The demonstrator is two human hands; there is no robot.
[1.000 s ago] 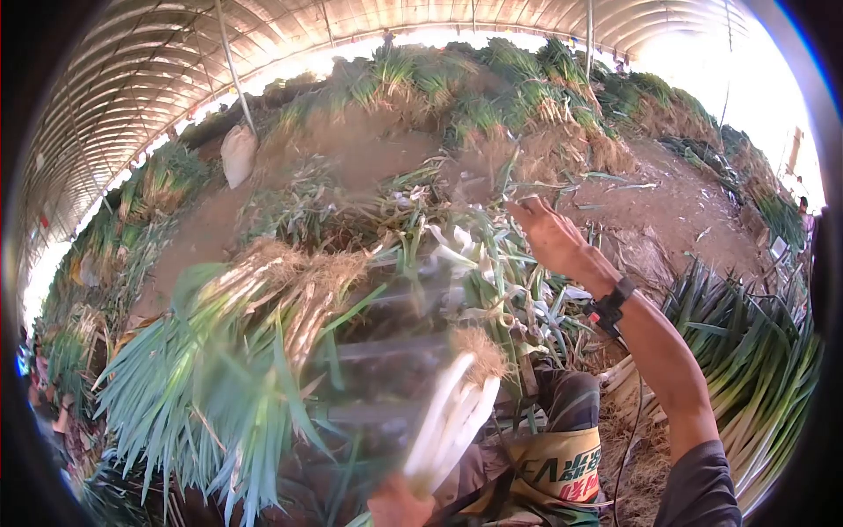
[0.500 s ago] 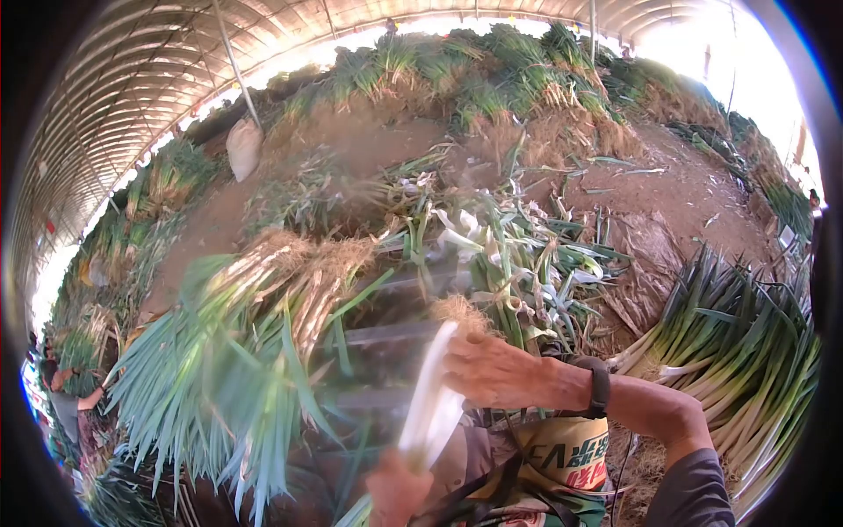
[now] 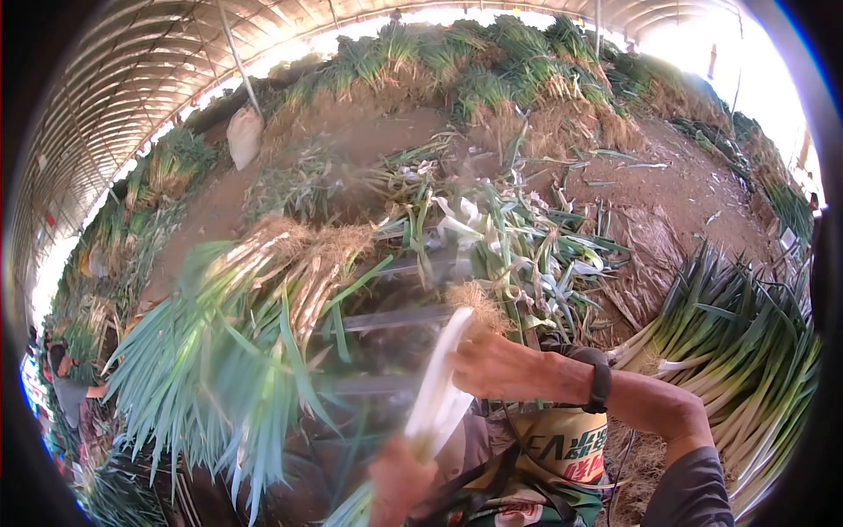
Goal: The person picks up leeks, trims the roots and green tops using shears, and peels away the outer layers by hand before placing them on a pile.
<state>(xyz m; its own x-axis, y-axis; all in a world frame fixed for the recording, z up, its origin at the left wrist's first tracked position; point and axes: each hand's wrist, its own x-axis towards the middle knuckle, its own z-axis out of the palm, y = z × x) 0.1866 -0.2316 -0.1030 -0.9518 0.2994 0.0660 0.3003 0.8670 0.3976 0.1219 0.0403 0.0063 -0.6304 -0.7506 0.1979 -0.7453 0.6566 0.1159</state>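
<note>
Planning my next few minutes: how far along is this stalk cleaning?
Seemingly done: the laid-out pile at the right, its stems pale. In hand: white stalks held by the left hand, with the right hand near their roots. Apparently left to do: the bundle at the left, its stems brownish and dry-skinned. Loose leaf scraps lie between.

White-stalked green onions (image 3: 443, 391) with tan roots, slanting upright between both hands, root end up.

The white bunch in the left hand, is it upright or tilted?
Tilted: the bunch slants from roots at upper right to leaves at lower left.
</note>
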